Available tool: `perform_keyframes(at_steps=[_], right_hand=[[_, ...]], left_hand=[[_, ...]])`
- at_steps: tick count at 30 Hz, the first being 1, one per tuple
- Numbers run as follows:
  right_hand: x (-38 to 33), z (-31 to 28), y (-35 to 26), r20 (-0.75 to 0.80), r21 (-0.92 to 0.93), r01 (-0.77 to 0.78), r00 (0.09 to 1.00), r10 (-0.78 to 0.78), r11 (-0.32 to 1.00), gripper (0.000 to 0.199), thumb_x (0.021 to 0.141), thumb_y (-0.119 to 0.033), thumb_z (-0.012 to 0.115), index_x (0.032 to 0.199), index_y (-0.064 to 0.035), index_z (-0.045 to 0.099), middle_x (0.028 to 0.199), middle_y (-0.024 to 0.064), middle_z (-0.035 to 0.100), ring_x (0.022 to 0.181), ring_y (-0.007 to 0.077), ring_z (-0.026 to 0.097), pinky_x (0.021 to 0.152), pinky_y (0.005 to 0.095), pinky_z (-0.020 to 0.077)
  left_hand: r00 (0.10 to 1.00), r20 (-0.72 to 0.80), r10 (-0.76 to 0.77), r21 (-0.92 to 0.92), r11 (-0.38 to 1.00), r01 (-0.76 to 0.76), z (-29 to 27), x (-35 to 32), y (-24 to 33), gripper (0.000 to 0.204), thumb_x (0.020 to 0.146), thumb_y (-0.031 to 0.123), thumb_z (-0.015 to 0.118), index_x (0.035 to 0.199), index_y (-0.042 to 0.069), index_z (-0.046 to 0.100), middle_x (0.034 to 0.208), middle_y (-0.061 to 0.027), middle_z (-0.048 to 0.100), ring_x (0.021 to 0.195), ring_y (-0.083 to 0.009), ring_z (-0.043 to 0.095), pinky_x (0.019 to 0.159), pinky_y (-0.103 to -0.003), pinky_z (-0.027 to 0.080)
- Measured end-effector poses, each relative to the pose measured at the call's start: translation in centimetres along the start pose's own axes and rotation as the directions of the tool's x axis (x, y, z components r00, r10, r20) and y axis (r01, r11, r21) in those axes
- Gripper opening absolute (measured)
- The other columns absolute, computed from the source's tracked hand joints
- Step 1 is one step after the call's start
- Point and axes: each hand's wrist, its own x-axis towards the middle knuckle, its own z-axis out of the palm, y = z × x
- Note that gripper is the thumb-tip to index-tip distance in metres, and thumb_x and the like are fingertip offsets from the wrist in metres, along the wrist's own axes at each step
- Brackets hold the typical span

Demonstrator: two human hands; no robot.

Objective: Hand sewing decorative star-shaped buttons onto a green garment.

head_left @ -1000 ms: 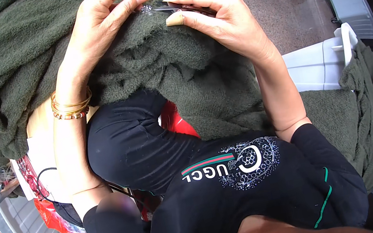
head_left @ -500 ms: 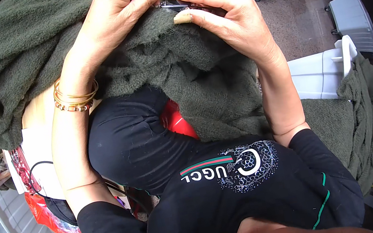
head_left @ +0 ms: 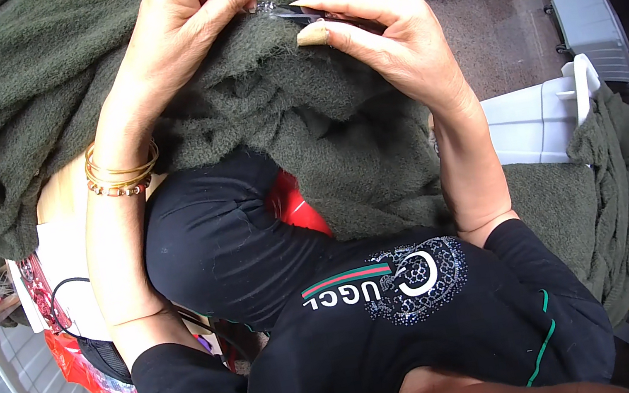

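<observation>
Both hands shifted right, left hand pinching fabric, right hand holding snips pointing left

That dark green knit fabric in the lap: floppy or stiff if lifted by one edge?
Likely floppy: the green knit fabric lies in soft folds over the lap and sags under the left hand. Its fuzzy surface probably resists slipping. So much of it is piled up that it may be fairly heavy and would trail.

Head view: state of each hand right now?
Left hand: closed, pinching the dark green fabric at its top fold.
Right hand: closed on a small dark metal tool, tip at the fabric.
</observation>
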Motion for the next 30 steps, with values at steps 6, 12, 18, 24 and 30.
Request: perform_keyframes(at_steps=[6, 12, 18, 24, 30], right_hand=[[0.4, -0.3, 0.2, 0.026, -0.015, 0.005, 1.000, -0.005, 1.000, 0.023, 0.087, -0.007, 0.070, 0.108, 0.0010, 0.071, 0.090, 0.0058, 0.066, 0.084, 0.0131, 0.061, 0.078, 0.0241, 0.0475], [0.4, -0.6, 0.1, 0.061, -0.002, 0.011, 0.998, -0.011, 1.000, 0.021, 0.088, -0.005, 0.068, 0.108, 0.0010, 0.071, 0.090, 0.0053, 0.065, 0.084, 0.0125, 0.060, 0.077, 0.0239, 0.0474], [0.5, -0.3, 0.1, 0.060, 0.033, 0.032, 0.998, -0.034, 0.999, 0.021, 0.089, -0.004, 0.067, 0.108, 0.0012, 0.071, 0.090, 0.0050, 0.065, 0.082, 0.0115, 0.060, 0.076, 0.0231, 0.0475], [-0.6, 1.1, 0.6, 0.020, 0.151, -0.103, 0.995, 0.101, 0.983, 0.032, 0.084, -0.007, 0.074, 0.116, -0.0021, 0.069, 0.086, -0.0006, 0.061, 0.076, 0.0054, 0.053, 0.068, 0.0204, 0.0434], [-1.5, 2.2, 0.4, 0.070, 0.099, -0.191, 0.980, 0.184, 0.977, 0.013, 0.084, -0.006, 0.073, 0.096, -0.0026, 0.074, 0.069, -0.0093, 0.053, 0.061, -0.0004, 0.038, 0.055, 0.0178, 0.0306]], left_hand=[[0.997, 0.032, 0.073, 0.041, 0.996, -0.074, 0.1, 0.4, -1.1, 0.015, 0.098, 0.010, 0.058, 0.103, -0.002, 0.066, 0.094, 0.0016, 0.062, 0.081, -0.0053, 0.053, 0.076, -0.019, 0.045], [0.995, 0.041, 0.086, 0.060, 0.994, -0.088, 0.2, 0.5, -1.0, 0.015, 0.099, 0.009, 0.057, 0.102, -0.001, 0.067, 0.093, 0.0021, 0.062, 0.080, -0.0052, 0.052, 0.075, -0.019, 0.045], [0.998, 0.055, -0.026, -0.022, 0.999, 0.028, 0.4, 0.3, 1.7, 0.011, 0.096, 0.008, 0.060, 0.101, -0.001, 0.065, 0.092, 0.0000, 0.062, 0.083, -0.0072, 0.055, 0.077, -0.021, 0.045], [0.959, 0.034, 0.282, -0.427, 0.871, -0.242, 1.3, 1.0, 0.2, 0.015, 0.098, 0.014, 0.058, 0.098, 0.000, 0.064, 0.083, -0.0014, 0.062, 0.073, -0.0061, 0.055, 0.069, -0.021, 0.046], [0.957, 0.125, -0.261, -0.458, 0.841, 0.289, 0.0, -0.6, 0.9, 0.025, 0.101, 0.024, 0.055, 0.104, 0.001, 0.063, 0.084, -0.0042, 0.064, 0.069, -0.0120, 0.066, 0.069, -0.021, 0.052]])
